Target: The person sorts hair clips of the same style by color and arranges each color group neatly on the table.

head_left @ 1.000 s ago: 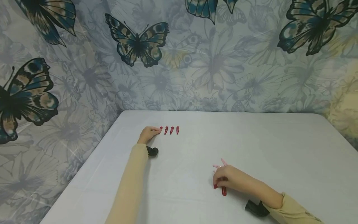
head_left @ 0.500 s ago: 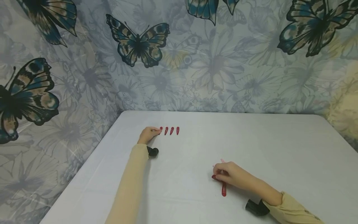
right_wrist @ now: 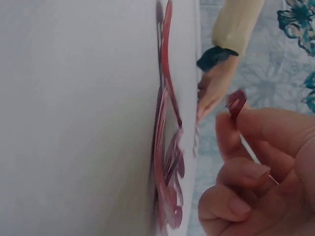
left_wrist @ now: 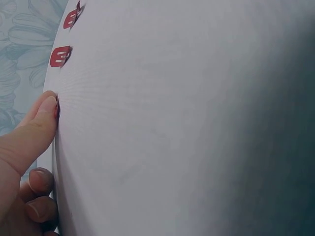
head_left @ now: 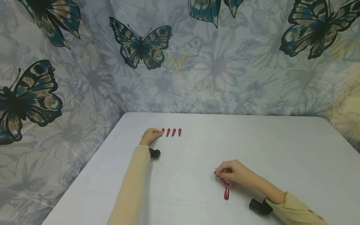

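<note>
My left hand (head_left: pixel 149 136) pinches a red snap hair clip (head_left: pixel 163 130) between thumb and forefinger at the left end of a row. The clip is mostly hidden behind the thumb (left_wrist: pixel 37 132) in the left wrist view. Three more red hair clips (head_left: pixel 173 132) lie side by side to its right. My right hand (head_left: pixel 235 172) pinches another red hair clip (right_wrist: pixel 237 103) by thumb and fingertips, raised off the table. Under and beside this hand lies a loose pile of pink and red hair clips (right_wrist: pixel 167 177), partly covered by it in the head view. One red clip (head_left: pixel 226 192) sticks out toward the front.
Everything lies on a white table (head_left: pixel 191 175), with its far edge against a wall covering (head_left: pixel 219 68) printed with butterflies and flowers. Black wrist camera mounts (head_left: pixel 261 207) sit at both wrists, close over the tabletop.
My right hand has shifted slightly up, and the red clip in its fingertips has risen with it. The front red clip has turned slightly. My left hand keeps its place at the row.
</note>
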